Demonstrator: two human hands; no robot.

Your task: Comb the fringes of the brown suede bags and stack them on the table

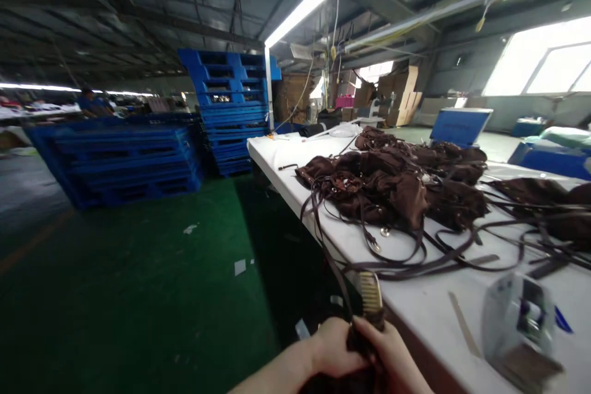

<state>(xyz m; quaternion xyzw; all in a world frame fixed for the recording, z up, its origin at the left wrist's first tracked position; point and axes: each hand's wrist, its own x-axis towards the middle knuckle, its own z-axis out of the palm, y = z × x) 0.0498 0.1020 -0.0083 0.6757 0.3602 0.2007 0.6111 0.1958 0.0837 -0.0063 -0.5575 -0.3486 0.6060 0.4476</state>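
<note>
My left hand (pixel 339 345) is closed around dark brown material at the bottom of the view, right beside the table edge. Against it, my right hand (pixel 390 348) is closed too, its thumb pressing on the same brown piece. A dark brown strap (pixel 339 280) runs from the table down to my hands. Just above my right thumb stands a pale, ridged, comb-like piece (pixel 370 292) whose kind I cannot make out. My fingers hide most of what they hold. On the table lies a heap of dark brown bags (pixel 369 184) with long, tangled straps and metal fittings.
The white table (pixel 272 160) stretches away on the right. A clear plastic container (pixel 519 320) stands near its front, beside a thin pale strip (pixel 464 324). Blue pallets (pixel 231 117) are stacked at the back. Paper scraps (pixel 240 267) lie on the green floor. A person (pixel 92 103) is far left.
</note>
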